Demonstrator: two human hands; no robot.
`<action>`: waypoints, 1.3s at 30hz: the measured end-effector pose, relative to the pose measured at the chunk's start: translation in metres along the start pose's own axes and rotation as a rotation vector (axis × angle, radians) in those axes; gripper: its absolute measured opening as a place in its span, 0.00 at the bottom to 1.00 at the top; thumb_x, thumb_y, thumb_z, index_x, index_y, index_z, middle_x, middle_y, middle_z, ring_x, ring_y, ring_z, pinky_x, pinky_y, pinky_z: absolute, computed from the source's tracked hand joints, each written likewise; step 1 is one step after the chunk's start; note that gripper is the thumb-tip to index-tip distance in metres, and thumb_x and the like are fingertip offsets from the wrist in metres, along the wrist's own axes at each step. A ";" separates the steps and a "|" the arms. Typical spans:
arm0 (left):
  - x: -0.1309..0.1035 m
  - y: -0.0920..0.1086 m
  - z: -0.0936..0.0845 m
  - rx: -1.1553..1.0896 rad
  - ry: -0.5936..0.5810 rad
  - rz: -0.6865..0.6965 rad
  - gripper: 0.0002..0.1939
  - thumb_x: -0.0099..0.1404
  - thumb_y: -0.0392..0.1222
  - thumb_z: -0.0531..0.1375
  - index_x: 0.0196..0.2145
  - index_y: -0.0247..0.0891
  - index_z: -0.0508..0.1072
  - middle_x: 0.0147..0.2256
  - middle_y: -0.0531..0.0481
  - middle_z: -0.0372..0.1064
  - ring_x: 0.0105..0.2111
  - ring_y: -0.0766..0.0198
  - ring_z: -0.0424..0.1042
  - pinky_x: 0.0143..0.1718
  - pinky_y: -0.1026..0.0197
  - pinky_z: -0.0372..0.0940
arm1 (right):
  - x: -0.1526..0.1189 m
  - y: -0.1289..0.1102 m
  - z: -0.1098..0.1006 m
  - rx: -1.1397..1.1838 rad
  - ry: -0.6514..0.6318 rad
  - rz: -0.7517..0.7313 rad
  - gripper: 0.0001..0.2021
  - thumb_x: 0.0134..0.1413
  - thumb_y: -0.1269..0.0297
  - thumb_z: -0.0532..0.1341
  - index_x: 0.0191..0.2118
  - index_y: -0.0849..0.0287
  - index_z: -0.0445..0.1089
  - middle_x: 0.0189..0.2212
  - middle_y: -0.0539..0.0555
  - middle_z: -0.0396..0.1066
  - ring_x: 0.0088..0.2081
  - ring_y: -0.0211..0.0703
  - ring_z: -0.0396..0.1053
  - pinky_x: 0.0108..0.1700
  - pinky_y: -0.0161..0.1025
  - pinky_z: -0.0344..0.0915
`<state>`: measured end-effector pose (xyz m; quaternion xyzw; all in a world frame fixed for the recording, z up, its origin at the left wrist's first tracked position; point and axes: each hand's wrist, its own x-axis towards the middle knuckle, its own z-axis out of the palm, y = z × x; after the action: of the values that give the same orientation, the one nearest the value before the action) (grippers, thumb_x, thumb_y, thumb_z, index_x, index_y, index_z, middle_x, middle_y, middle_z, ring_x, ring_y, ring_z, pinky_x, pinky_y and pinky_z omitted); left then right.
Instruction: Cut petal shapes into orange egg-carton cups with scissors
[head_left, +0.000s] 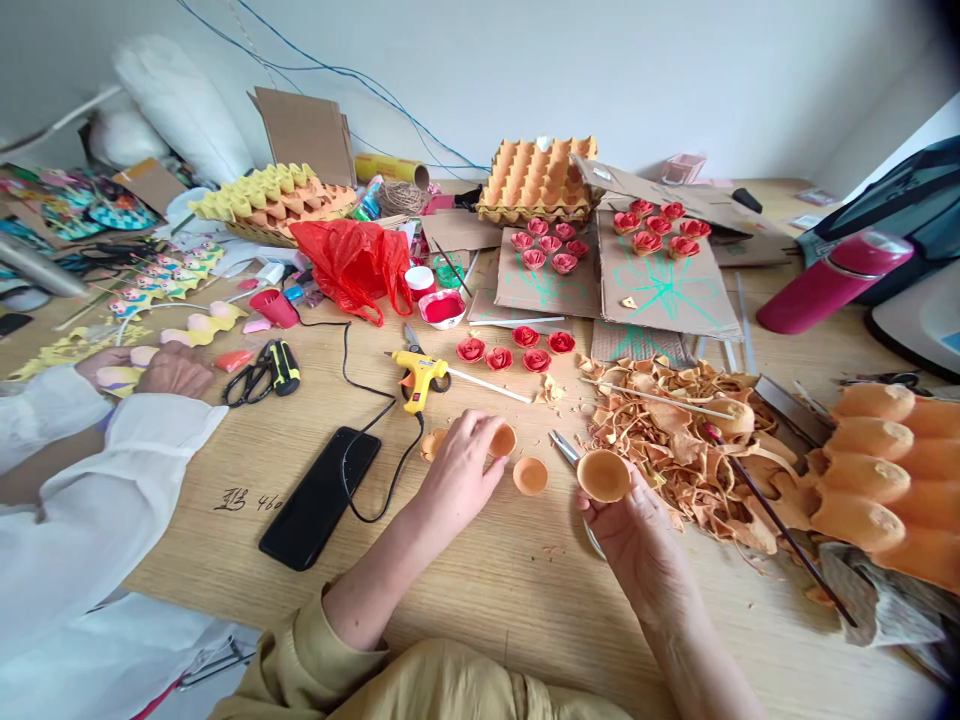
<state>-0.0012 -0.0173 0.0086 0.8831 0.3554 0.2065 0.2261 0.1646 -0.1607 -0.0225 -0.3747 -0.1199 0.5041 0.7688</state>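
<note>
Between the thumb and fingers of my left hand (461, 470) is a small orange egg-carton cup (503, 441). My right hand (637, 545) grips a larger orange egg-carton cup (604, 476) by its edge, opening turned up toward me. One more cup (530, 477) lies on the table between my hands. Another orange piece (431, 445) sits partly hidden behind my left hand. Scissors (564, 446) lie beside my right hand, which covers part of them. A yellow glue gun (421, 380) rests beyond my left hand.
Carton scraps (660, 430) are heaped at right, near an orange egg tray (870, 455). Red paper roses (536, 360) stand ahead, others on cardboard (667, 290). A black phone (321, 498) and cord lie left. A co-worker's hands (176, 370) hold yellow carton pieces.
</note>
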 end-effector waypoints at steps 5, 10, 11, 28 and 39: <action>-0.002 0.002 0.005 0.136 -0.138 0.013 0.19 0.66 0.32 0.59 0.53 0.40 0.66 0.51 0.42 0.67 0.51 0.53 0.68 0.54 0.47 0.64 | 0.001 0.003 -0.005 -0.039 -0.053 0.027 0.12 0.55 0.57 0.68 0.46 0.48 0.76 0.42 0.51 0.74 0.38 0.42 0.71 0.41 0.37 0.73; -0.002 0.015 0.000 0.130 -0.201 0.256 0.24 0.62 0.39 0.65 0.55 0.41 0.65 0.57 0.42 0.64 0.60 0.48 0.59 0.59 0.42 0.56 | 0.002 0.005 -0.004 -0.141 -0.037 -0.006 0.11 0.57 0.55 0.64 0.46 0.47 0.75 0.43 0.54 0.73 0.39 0.46 0.71 0.40 0.41 0.73; -0.001 0.016 0.001 0.134 -0.229 0.282 0.24 0.62 0.38 0.65 0.54 0.42 0.66 0.57 0.43 0.65 0.60 0.48 0.58 0.59 0.42 0.55 | 0.001 0.004 -0.003 -0.150 -0.032 -0.009 0.11 0.57 0.55 0.64 0.46 0.47 0.75 0.43 0.54 0.73 0.38 0.46 0.71 0.39 0.42 0.73; -0.006 0.044 -0.015 -0.437 -0.094 0.200 0.21 0.61 0.39 0.66 0.53 0.43 0.71 0.48 0.45 0.69 0.51 0.57 0.69 0.54 0.54 0.65 | -0.005 0.005 0.011 -0.076 -0.082 0.133 0.14 0.53 0.60 0.70 0.46 0.52 0.78 0.45 0.53 0.75 0.41 0.42 0.70 0.42 0.37 0.70; -0.010 0.043 -0.005 -0.435 -0.089 0.169 0.21 0.59 0.39 0.68 0.51 0.43 0.73 0.46 0.46 0.68 0.49 0.57 0.70 0.54 0.54 0.66 | -0.004 0.011 0.004 -0.089 -0.104 0.147 0.13 0.55 0.59 0.70 0.47 0.50 0.78 0.45 0.51 0.77 0.43 0.42 0.72 0.46 0.38 0.70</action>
<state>0.0124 -0.0510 0.0343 0.8486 0.2168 0.2572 0.4084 0.1529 -0.1602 -0.0266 -0.3896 -0.1544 0.5721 0.7050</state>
